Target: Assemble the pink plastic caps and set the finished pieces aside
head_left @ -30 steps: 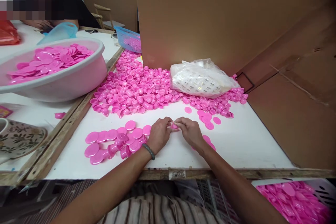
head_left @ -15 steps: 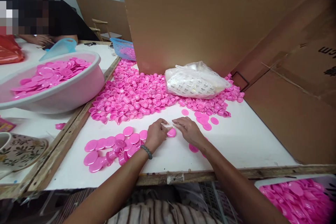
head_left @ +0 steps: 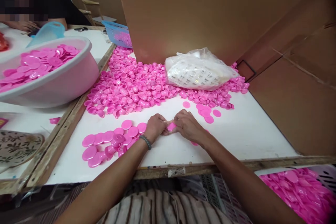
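My left hand (head_left: 155, 126) and my right hand (head_left: 187, 125) meet over the white table (head_left: 244, 133), fingers curled together round one small pink plastic piece (head_left: 172, 126). A grey bead bracelet sits on my left wrist. Just left of my left hand lies a cluster of flat pink discs (head_left: 110, 140). Behind my hands spreads a big heap of small pink caps (head_left: 136, 85). A few loose pink discs (head_left: 207, 112) lie beyond my right hand.
A clear plastic bag of white pieces (head_left: 199, 70) rests on the caps against a cardboard wall (head_left: 199, 10). A pink basin of discs (head_left: 44, 73) stands at left, a blue basket (head_left: 118, 35) behind. Another person sits far left. A crate of pink discs (head_left: 301, 192) is at lower right.
The pink piece was lying on the table between my fingertips half a second ago; now both hands have closed in on it and hold it together. The camera tilted slightly.
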Demonstrator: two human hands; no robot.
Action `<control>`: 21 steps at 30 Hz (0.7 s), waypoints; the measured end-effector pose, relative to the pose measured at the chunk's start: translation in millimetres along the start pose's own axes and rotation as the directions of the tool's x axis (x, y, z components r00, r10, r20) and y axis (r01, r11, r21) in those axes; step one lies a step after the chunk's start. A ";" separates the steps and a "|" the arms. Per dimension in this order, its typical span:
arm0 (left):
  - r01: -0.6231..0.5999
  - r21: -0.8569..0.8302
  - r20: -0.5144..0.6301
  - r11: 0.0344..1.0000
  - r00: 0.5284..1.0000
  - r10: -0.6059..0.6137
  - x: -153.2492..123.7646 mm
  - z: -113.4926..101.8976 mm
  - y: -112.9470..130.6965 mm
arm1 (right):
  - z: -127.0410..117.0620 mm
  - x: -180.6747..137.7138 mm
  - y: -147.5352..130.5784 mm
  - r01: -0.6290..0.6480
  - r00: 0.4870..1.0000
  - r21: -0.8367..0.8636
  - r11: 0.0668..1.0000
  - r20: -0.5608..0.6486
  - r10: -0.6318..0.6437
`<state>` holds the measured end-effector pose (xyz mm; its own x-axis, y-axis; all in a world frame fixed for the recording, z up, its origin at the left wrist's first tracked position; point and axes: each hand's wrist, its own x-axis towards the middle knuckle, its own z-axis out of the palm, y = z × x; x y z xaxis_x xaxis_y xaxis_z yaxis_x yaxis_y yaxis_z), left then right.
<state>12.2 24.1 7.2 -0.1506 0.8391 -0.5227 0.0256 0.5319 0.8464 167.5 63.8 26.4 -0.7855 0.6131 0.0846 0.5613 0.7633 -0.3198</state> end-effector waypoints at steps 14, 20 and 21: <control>-0.188 0.030 0.027 0.982 0.982 0.187 -6.9 0.3 -6.1 | 3.7 -16.6 -12.2 -0.074 0.986 0.038 0.997 -0.150 0.078; -0.168 -0.097 0.092 0.981 0.980 0.177 -12.2 -2.7 -5.4 | 4.3 -14.1 -7.8 -0.127 0.986 0.066 0.990 -0.099 0.133; -0.168 -0.122 0.118 0.978 0.976 0.183 -14.3 -3.4 -4.8 | 5.4 -15.0 -8.4 -0.132 0.984 0.072 0.989 -0.109 0.140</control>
<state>10.9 9.1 10.9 -0.0259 0.9297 -0.3675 -0.0704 0.3650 0.9283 173.1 47.0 22.7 -0.6665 0.7320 0.1412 0.6401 0.6590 -0.3950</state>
